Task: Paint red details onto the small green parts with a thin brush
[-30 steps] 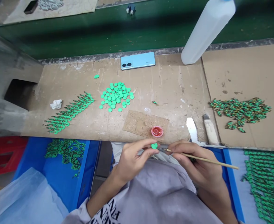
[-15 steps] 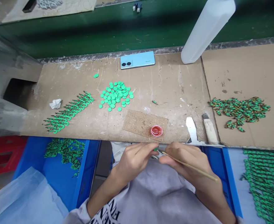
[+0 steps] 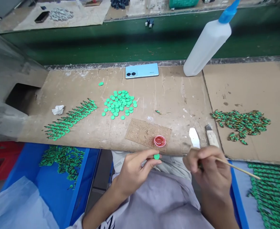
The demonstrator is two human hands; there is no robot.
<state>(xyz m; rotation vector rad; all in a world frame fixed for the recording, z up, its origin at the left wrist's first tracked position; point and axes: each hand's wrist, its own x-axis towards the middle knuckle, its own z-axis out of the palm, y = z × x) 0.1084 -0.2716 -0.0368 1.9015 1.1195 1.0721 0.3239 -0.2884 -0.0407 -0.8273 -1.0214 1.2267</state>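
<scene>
My left hand [image 3: 135, 168] pinches a small green disc [image 3: 156, 156] between thumb and forefinger, just below the table's front edge. My right hand [image 3: 208, 171] grips a thin wooden stick [image 3: 237, 168], whose free end points right over a blue bin; its other end is hidden by the fingers. A small red cap [image 3: 159, 140] sits on a brown cork pad [image 3: 147, 133] just beyond my hands. Farther back lies a heap of green discs [image 3: 119, 103].
A row of green parts [image 3: 70, 119] lies at the left, a pile of green-and-gold parts [image 3: 241, 122] at the right. A phone [image 3: 142, 70] and a white bottle [image 3: 205, 44] stand at the back. A knife [image 3: 210, 136] lies near the edge. Blue bins [image 3: 59, 178] hold more green parts.
My right hand drew away to the right from the disc, taking the stick with it. My left hand still holds the disc. The view tilted slightly upward.
</scene>
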